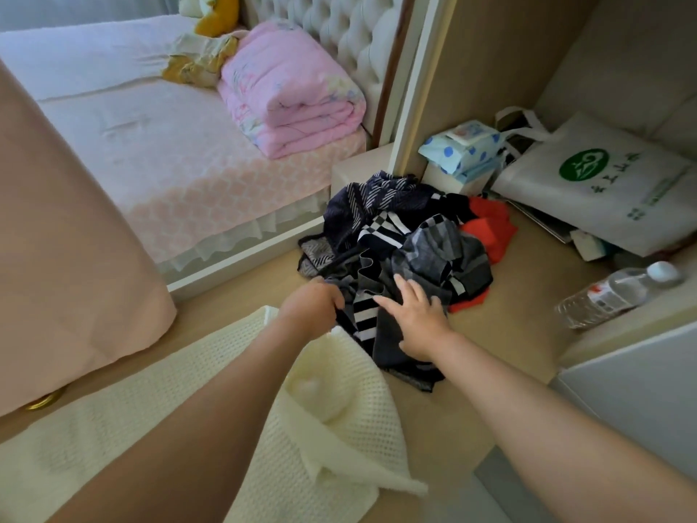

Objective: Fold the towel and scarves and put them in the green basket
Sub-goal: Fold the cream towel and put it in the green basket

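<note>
Bedroom floor (520, 334), beige, between a bed (158, 152) and a cupboard wall. Your left hand (313, 303) reaches forward, knuckles up, with its fingers curled round the near edge of the scarf pile (396, 235) and gripping dark fabric. The fingertips are buried in the cloth, so the exact pinch can't be seen. Your right hand (415, 318) lies flat on the same pile just beside the left, palm down, fingers spread and straight, holding nothing. The pile is a dark heap of striped and checked pieces on the floor at the foot of the bed. They overlap too much to count. A red cloth (486, 228) pokes out from under its far right side, mostly covered. The cream waffle towel (339, 439) lies on the floor nearest you, touching the pile's near edge. Your left forearm crosses over it and the bottom of the frame cuts it off. A folded pink quilt (290, 92) sits on the bed. A white tote bag (588, 183) leans at the right, its print too small to read. A plastic bottle (618, 292) lies on its side near it.
</note>
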A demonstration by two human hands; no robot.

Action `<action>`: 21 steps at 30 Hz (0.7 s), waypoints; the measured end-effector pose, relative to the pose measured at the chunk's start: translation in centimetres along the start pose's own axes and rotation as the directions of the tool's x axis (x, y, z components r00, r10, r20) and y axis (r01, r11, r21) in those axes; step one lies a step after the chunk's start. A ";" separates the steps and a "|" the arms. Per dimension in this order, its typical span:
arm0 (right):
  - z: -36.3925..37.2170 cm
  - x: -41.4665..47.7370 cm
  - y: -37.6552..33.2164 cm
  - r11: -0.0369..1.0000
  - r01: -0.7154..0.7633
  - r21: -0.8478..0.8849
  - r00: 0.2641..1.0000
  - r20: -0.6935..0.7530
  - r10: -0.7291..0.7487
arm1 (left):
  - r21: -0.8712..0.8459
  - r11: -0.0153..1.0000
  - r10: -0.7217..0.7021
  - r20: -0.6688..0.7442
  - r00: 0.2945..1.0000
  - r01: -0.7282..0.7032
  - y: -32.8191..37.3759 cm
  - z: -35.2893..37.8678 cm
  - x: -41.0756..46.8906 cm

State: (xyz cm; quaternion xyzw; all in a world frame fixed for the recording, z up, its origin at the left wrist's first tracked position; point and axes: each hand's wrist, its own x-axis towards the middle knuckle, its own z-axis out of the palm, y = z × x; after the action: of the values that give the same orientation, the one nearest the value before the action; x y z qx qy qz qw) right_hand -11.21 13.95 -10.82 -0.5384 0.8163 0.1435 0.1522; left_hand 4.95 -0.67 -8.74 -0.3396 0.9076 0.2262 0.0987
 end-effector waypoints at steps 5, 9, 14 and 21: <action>1.0 3.6 1.9 0.987 0.132 -0.092 0.988 0.096 -0.123 | 0.137 0.985 -0.119 0.075 0.990 0.108 2.1 2.4 5.0; 0.1 5.4 3.6 0.970 0.239 -0.048 0.969 0.068 -0.236 | 0.173 0.971 -0.191 0.153 0.970 0.164 3.1 3.8 7.3; -3.1 7.0 6.8 0.971 0.231 -0.058 0.944 -0.229 -0.238 | -0.210 0.977 -0.020 -0.228 0.974 -0.029 4.1 1.6 9.7; -8.6 10.7 9.6 0.998 0.028 -0.057 0.665 -0.744 -0.062 | -0.529 0.825 -0.087 -0.468 0.879 -0.200 7.3 -5.0 12.6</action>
State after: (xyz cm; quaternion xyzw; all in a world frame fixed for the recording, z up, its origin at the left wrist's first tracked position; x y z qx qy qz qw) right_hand -24.87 5.25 -6.64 -0.5729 0.7907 -0.0760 -0.2021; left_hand -9.46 -5.34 -6.02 -0.3703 0.8061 0.3961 -0.2369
